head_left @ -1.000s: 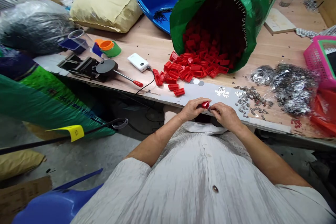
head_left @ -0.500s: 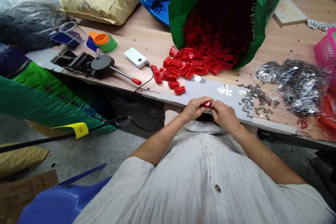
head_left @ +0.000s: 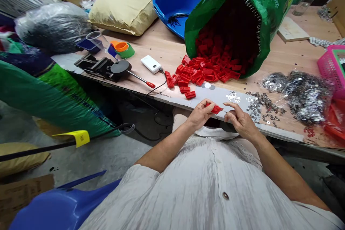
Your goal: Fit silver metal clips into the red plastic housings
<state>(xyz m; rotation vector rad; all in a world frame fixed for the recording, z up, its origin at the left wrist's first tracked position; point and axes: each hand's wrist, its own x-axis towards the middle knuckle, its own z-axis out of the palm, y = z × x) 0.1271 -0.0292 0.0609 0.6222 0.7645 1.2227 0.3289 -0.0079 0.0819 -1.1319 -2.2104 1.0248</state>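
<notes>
My left hand (head_left: 201,115) is closed on a small red plastic part (head_left: 215,108), which sticks out past the fingertips over the table's front edge. Just to its right, my right hand (head_left: 238,118) is apart from the part, index finger stretched out and the other fingers curled; nothing can be made out in it. Beyond the hands, red plastic parts (head_left: 203,73) spill from a green woven sack (head_left: 262,25) lying on its side. Small flat metal pieces (head_left: 262,104) lie scattered right of my right hand, with a brighter silvery group (head_left: 233,96) nearer the middle.
A black hand press (head_left: 118,69) with a red-tipped lever and a white power bank (head_left: 151,64) with its cable stand left. Clear bags of metal pieces (head_left: 307,93) and a pink basket (head_left: 330,70) are right. Behind are a blue basin (head_left: 172,5) and a cream sack (head_left: 126,3).
My right hand has come off the red part and moved slightly right, its index finger straightening. The left hand keeps hold of the part, now more exposed. The camera view has tilted up.
</notes>
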